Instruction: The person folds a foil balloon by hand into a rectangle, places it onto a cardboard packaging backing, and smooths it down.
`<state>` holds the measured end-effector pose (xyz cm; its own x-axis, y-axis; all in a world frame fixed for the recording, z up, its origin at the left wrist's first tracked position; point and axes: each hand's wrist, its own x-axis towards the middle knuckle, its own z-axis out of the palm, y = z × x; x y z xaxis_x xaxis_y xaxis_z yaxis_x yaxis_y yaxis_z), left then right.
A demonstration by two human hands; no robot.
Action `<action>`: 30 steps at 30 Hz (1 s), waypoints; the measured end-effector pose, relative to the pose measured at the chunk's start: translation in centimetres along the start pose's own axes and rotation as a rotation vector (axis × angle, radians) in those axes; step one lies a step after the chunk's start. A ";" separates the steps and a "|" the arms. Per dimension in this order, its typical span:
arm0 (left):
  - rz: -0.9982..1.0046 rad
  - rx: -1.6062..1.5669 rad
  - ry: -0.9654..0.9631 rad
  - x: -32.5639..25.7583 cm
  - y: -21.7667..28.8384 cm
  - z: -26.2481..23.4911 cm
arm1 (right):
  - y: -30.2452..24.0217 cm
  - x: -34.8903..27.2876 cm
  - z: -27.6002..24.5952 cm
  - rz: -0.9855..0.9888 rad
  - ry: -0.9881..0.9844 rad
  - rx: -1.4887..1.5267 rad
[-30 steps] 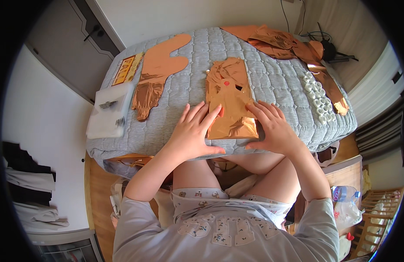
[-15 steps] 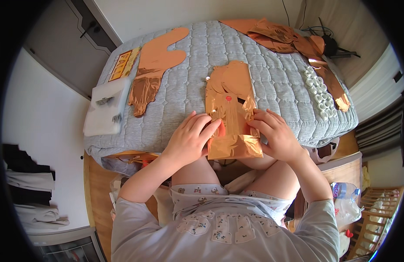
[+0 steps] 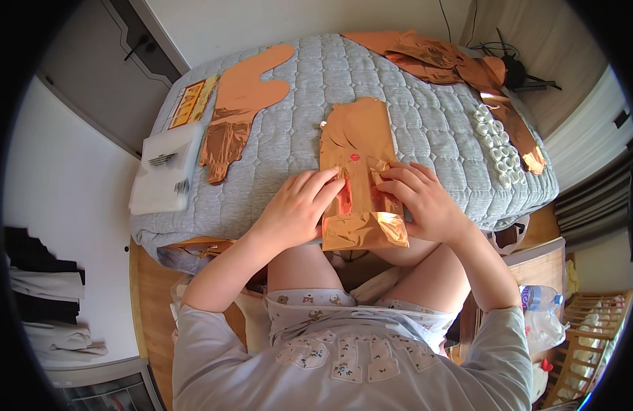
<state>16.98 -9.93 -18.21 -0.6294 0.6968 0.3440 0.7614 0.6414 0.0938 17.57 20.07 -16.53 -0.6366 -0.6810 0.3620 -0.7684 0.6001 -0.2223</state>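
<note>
A copper-coloured foil balloon (image 3: 363,130), folded into a long flat strip, lies before me at the bed's near edge. A small red lip-shaped mark shows on its middle, and its near end is turned up into a shiny band. My left hand (image 3: 299,202) grips the left side of the foil, fingers curved over it. On the other side my right hand (image 3: 419,198) holds the right part, fingertips pressing the foil inward. Both thumbs are mostly hidden. Reddish reflections show on the foil between the hands.
A grey quilted bed (image 3: 261,171) lies under everything. To the left are another flat copper foil balloon (image 3: 251,82), a white plastic-wrapped stack (image 3: 164,168) and a yellow-red printed packet (image 3: 193,101). At right lie white ribbon rolls (image 3: 498,147) and more crumpled copper foil (image 3: 436,61).
My right hand has moved left and slightly up over the foil, folding its right side inward. My left fingers have shifted a little up along the left side.
</note>
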 end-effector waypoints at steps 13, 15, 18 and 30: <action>0.065 -0.032 0.025 0.7 -0.7 -0.7 | 0.7 0.2 0.8 -0.022 0.102 -0.065; 0.072 -0.011 0.015 0.9 -0.9 -0.8 | 0.4 0.4 0.7 -0.005 0.119 -0.115; 0.082 -0.073 0.013 1.6 -1.4 -0.7 | 0.9 0.2 1.2 0.000 0.155 -0.065; -0.566 -0.856 -0.172 5.3 -3.2 -1.0 | 0.9 3.2 1.4 0.582 0.284 0.590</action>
<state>11.36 -8.63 -15.80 -0.8916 0.4441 -0.0885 0.1610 0.4934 0.8548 14.75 17.84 -16.79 -0.9582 -0.1567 0.2392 -0.2849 0.4514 -0.8456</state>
